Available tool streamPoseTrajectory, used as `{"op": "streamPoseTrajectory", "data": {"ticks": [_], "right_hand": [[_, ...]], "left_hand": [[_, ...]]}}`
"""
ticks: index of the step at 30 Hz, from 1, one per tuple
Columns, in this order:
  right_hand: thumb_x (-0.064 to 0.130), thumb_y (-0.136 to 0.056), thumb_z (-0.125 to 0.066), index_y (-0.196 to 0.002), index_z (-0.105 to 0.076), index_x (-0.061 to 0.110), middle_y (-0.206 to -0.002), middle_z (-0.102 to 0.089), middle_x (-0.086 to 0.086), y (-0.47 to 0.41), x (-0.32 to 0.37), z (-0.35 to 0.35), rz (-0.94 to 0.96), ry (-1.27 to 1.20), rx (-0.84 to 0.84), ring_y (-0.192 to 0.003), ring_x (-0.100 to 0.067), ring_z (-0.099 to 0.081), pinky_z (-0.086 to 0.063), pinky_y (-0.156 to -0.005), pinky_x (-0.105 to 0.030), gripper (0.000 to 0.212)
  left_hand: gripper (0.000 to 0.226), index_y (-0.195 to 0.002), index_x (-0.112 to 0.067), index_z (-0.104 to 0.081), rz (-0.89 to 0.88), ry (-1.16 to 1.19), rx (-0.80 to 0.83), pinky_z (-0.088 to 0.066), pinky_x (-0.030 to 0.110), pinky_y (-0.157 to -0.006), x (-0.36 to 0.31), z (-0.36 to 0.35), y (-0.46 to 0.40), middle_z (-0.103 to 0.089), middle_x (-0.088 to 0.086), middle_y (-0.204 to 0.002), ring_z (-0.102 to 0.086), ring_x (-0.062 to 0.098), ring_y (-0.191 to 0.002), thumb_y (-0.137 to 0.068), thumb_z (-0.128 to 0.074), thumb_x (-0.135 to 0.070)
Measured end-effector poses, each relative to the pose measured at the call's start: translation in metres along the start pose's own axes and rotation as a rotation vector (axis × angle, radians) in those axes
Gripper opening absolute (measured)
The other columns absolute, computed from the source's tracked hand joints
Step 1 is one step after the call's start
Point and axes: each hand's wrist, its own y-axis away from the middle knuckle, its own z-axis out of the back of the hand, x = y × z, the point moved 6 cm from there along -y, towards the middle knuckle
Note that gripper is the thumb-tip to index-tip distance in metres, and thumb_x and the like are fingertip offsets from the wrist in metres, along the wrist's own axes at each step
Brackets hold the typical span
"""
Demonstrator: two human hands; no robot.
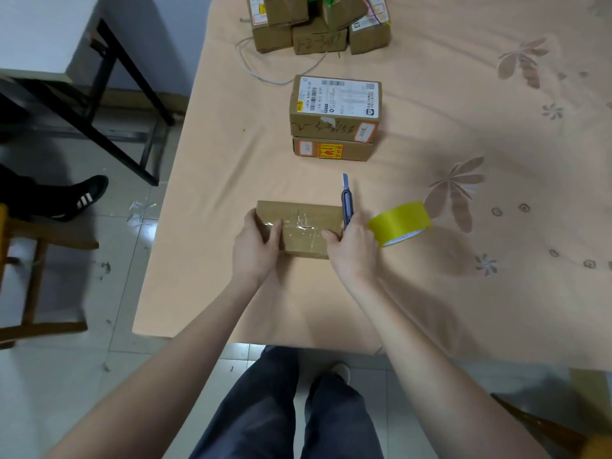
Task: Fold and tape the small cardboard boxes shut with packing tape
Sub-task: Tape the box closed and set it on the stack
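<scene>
The table (430, 293), under a peach cloth with pale flower prints, carries everything; both hands work near its front edge. Far beyond the fingertips, at the table's back edge, sits a pile (318, 24) of cardboard boxes with a thin white cord (265, 76) trailing from it. Nearer, straight ahead of the fingers, stands a stack (334, 117) of two boxes, the upper one bearing a white shipping label.

The box (299, 228) being taped lies flat on the cloth between the two hands, its top crossed by clear, wrinkled tape. The left hand (256, 246) grips the box's left end, thumb curled onto the taped top and fingers wrapped round the far side. The right hand (356, 251) holds the right end, its fingers (331, 236) bent onto the top near the tape's end.

Just right of the right hand's fingers a yellow tape roll (400, 223) rests on the cloth, close to the knuckles. A blue knife (346, 200) pokes out just beyond the right hand, along the box's right end; whether the fingers clasp it cannot be told.
</scene>
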Motion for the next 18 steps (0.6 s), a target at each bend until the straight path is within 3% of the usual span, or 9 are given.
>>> {"op": "streamPoseTrajectory", "data": {"ticks": [2, 5, 7, 10, 14, 16, 18], "right_hand": [[0.023, -0.087, -0.067, -0.11, -0.044, 0.001, -0.108, -0.059, -0.018, 0.003, 0.002, 0.004, 0.062, -0.028, -0.028, -0.101, -0.037, -0.055, -0.033, -0.07, -0.033, 0.04], [0.018, -0.088, -0.062, -0.099, -0.048, -0.001, -0.104, -0.051, -0.02, 0.01, 0.021, 0.017, 0.326, 0.066, -0.171, -0.097, -0.038, -0.05, -0.038, -0.08, -0.038, 0.026], [0.019, -0.096, -0.051, -0.1, -0.049, -0.002, -0.102, -0.052, -0.02, 0.005, 0.025, 0.021, 0.33, 0.07, -0.163, -0.093, -0.039, -0.054, -0.038, -0.073, -0.038, 0.021], [0.017, -0.101, -0.038, -0.112, -0.046, -0.001, -0.108, -0.055, -0.02, -0.012, 0.014, 0.019, 0.247, 0.231, -0.033, -0.096, -0.039, -0.057, -0.033, -0.067, -0.036, 0.023], [0.008, -0.097, -0.039, -0.114, -0.046, 0.002, -0.112, -0.055, -0.016, -0.018, 0.01, 0.019, 0.265, 0.406, 0.06, -0.098, -0.036, -0.058, -0.029, -0.065, -0.031, 0.019], [0.001, -0.093, -0.039, -0.114, -0.048, 0.002, -0.115, -0.053, -0.015, -0.02, 0.011, 0.017, 0.281, 0.426, 0.055, -0.104, -0.033, -0.053, -0.031, -0.07, -0.032, 0.023], [-0.001, -0.09, -0.041, -0.124, -0.049, 0.002, -0.123, -0.05, -0.015, -0.017, 0.019, 0.013, 0.368, 0.37, 0.01, -0.115, -0.031, -0.046, -0.035, -0.088, -0.033, 0.035]], "left_hand": [[0.059, -0.142, -0.008, -0.029, -0.079, -0.02, 0.018, -0.038, 0.03, -0.094, -0.006, 0.001, -0.002, -0.045, 0.012, -0.138, -0.044, 0.027, -0.126, -0.093, -0.053, -0.03], [0.067, -0.147, -0.007, -0.022, -0.321, -0.327, -0.036, -0.019, 0.044, -0.114, -0.027, 0.004, -0.004, -0.009, 0.011, -0.159, -0.018, 0.026, -0.143, -0.09, -0.052, -0.026], [0.064, -0.149, -0.011, -0.02, -0.428, -0.408, -0.003, -0.007, 0.046, -0.115, -0.037, 0.0, -0.004, -0.006, 0.006, -0.16, -0.008, 0.022, -0.146, -0.093, -0.045, -0.029], [0.058, -0.15, -0.016, -0.019, -0.457, -0.441, 0.063, -0.001, 0.044, -0.116, -0.037, -0.006, -0.007, -0.007, 0.001, -0.16, -0.004, 0.018, -0.147, -0.097, -0.039, -0.033], [0.055, -0.151, -0.019, -0.017, -0.437, -0.468, 0.094, -0.001, 0.043, -0.117, -0.028, -0.008, -0.009, -0.008, -0.002, -0.16, -0.002, 0.016, -0.147, -0.101, -0.03, -0.038], [0.055, -0.151, -0.019, -0.015, -0.445, -0.475, 0.099, -0.001, 0.042, -0.117, -0.026, -0.007, -0.009, -0.007, -0.002, -0.16, -0.001, 0.016, -0.147, -0.101, -0.028, -0.037], [0.054, -0.151, -0.017, -0.013, -0.475, -0.503, 0.103, 0.0, 0.041, -0.117, -0.028, -0.01, -0.009, -0.006, -0.001, -0.16, -0.001, 0.016, -0.147, -0.102, -0.026, -0.036]]}}
